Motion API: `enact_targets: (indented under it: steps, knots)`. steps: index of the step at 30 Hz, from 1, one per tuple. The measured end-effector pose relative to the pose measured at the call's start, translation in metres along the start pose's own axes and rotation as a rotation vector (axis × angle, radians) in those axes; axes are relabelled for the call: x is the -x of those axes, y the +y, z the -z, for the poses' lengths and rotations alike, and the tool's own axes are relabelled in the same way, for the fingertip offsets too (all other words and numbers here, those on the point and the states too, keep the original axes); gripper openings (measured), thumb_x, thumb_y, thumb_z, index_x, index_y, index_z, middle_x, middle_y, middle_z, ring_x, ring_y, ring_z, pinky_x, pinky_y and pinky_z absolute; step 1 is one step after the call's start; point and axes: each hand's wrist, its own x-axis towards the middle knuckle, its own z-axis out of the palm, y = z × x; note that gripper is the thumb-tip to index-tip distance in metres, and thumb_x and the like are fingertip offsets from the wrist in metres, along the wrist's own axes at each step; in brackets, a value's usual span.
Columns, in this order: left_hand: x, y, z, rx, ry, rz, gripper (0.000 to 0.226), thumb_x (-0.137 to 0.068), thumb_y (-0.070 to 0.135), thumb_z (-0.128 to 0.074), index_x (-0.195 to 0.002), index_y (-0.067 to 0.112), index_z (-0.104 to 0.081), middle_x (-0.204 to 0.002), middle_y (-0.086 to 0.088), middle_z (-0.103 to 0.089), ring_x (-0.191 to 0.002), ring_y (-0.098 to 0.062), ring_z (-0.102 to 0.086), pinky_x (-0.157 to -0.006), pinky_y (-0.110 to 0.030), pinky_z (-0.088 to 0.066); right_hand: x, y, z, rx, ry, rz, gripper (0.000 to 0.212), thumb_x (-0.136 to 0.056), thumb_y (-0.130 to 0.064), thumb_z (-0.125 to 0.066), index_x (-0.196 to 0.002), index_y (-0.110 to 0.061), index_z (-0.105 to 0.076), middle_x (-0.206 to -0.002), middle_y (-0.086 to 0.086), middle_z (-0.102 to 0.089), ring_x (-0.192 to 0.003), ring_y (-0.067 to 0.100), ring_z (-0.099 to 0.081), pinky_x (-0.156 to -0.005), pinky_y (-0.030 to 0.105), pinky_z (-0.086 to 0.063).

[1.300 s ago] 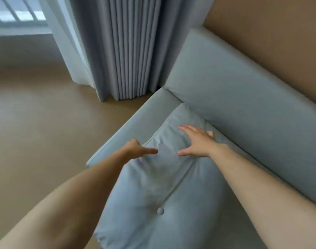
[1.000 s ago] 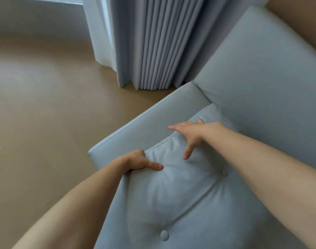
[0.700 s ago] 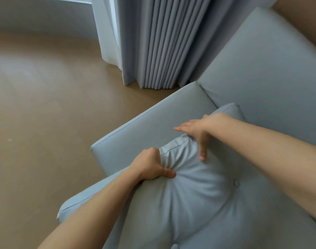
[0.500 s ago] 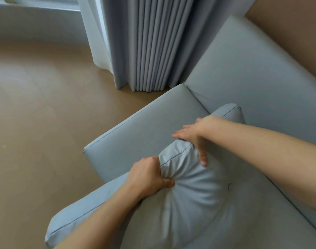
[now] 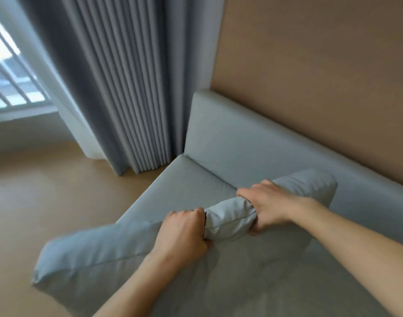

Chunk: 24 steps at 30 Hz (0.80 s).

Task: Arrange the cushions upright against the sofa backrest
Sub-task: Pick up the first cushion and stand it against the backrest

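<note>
- Here, the left hand point(image 5: 182, 232) and right hand point(image 5: 268, 208) have their fingers clamped on the bunched top edge of a pale blue cushion point(image 5: 118, 250), held over the sofa seat point(image 5: 184, 186).
- The backrest point(image 5: 241, 143) rises just beyond, against a tan wall point(image 5: 321, 65).
- Grey curtains point(image 5: 118, 88) hang at far left, above the wood floor point(image 5: 47, 202).
</note>
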Motion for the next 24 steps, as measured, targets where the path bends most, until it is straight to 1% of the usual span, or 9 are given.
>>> enact_targets:
  steps: [2,4,6,8,10,14,18,21,24]
  knots:
    - [-0.023,0.020,0.034,-0.102,0.037,-0.137,0.026,-0.078,0.034,-0.068,-0.087,0.023,-0.047,-0.090,-0.001,-0.069,-0.085,-0.032,-0.065,-0.068,-0.037,-0.032,0.035,0.017,0.005,-0.091,0.158,-0.096,0.069,-0.053,-0.064,-0.077,-0.108,-0.029,-0.052,-0.096,-0.005,-0.068,-0.099,0.025,-0.062,-0.082,0.038,-0.039]
    - [-0.052,0.035,0.061,-0.177,0.053,-0.265,0.029,-0.077,0.040,-0.070,-0.093,0.022,-0.053,-0.094,-0.001,-0.070,-0.090,-0.031,-0.066,-0.071,-0.037,-0.037,0.060,0.030,0.006,-0.179,0.289,-0.202,0.074,-0.053,-0.068,-0.072,-0.116,-0.034,-0.053,-0.101,-0.007,-0.069,-0.102,0.023,-0.061,-0.086,0.038,-0.040]
    - [-0.086,0.047,0.082,-0.235,0.063,-0.367,0.037,-0.073,0.045,-0.072,-0.099,0.022,-0.058,-0.100,-0.002,-0.072,-0.097,-0.031,-0.068,-0.079,-0.038,-0.045,0.072,0.042,0.006,-0.238,0.393,-0.292,0.070,-0.053,-0.069,-0.071,-0.112,-0.034,-0.055,-0.101,-0.008,-0.070,-0.103,0.025,-0.061,-0.085,0.039,-0.039]
    - [-0.119,0.055,0.096,-0.276,0.049,-0.434,0.043,-0.073,0.046,-0.075,-0.105,0.022,-0.060,-0.104,-0.001,-0.072,-0.100,-0.029,-0.068,-0.081,-0.037,-0.042,0.073,0.049,0.007,-0.274,0.476,-0.378,0.067,-0.053,-0.068,-0.073,-0.107,-0.032,-0.057,-0.100,-0.007,-0.070,-0.102,0.026,-0.062,-0.082,0.040,-0.039]
    - [-0.150,0.061,0.104,-0.305,0.039,-0.485,0.046,-0.074,0.046,-0.079,-0.108,0.022,-0.060,-0.105,0.001,-0.071,-0.099,-0.027,-0.067,-0.084,-0.037,-0.042,0.065,0.055,0.007,-0.292,0.527,-0.469,0.067,-0.054,-0.067,-0.076,-0.108,-0.031,-0.058,-0.101,-0.007,-0.071,-0.102,0.026,-0.063,-0.082,0.040,-0.040]
    - [-0.209,0.058,0.101,-0.320,0.055,-0.552,0.053,-0.073,0.051,-0.084,-0.112,0.025,-0.059,-0.102,0.004,-0.070,-0.097,-0.024,-0.066,-0.090,-0.039,-0.047,0.039,0.074,0.005,-0.271,0.560,-0.598,0.065,-0.057,-0.066,-0.079,-0.106,-0.030,-0.056,-0.101,-0.006,-0.070,-0.101,0.026,-0.062,-0.084,0.042,-0.040]
    - [-0.259,0.045,0.087,-0.263,0.071,-0.571,0.062,-0.069,0.052,-0.087,-0.119,0.028,-0.059,-0.106,0.004,-0.068,-0.102,-0.022,-0.065,-0.091,-0.040,-0.046,0.009,0.097,0.013,-0.226,0.545,-0.666,0.061,-0.059,-0.060,-0.083,-0.103,-0.028,-0.054,-0.099,-0.003,-0.070,-0.102,0.028,-0.060,-0.082,0.043,-0.036]
    - [-0.292,0.030,0.070,-0.285,0.075,-0.570,0.075,-0.070,0.053,-0.085,-0.133,0.028,-0.054,-0.120,0.001,-0.065,-0.115,-0.024,-0.060,-0.099,-0.041,-0.042,-0.022,0.118,0.009,-0.205,0.518,-0.687,0.068,-0.057,-0.063,-0.083,-0.108,-0.030,-0.054,-0.107,-0.004,-0.067,-0.108,0.026,-0.056,-0.085,0.042,-0.032]
    - [-0.318,0.014,0.036,-0.321,0.035,-0.534,0.088,-0.078,0.047,-0.081,-0.153,0.029,-0.039,-0.144,-0.001,-0.054,-0.137,-0.025,-0.048,-0.113,-0.043,-0.029,-0.055,0.135,-0.019,-0.223,0.451,-0.745,0.085,-0.057,-0.069,-0.082,-0.128,-0.035,-0.051,-0.128,-0.007,-0.059,-0.124,0.020,-0.049,-0.099,0.040,-0.029]
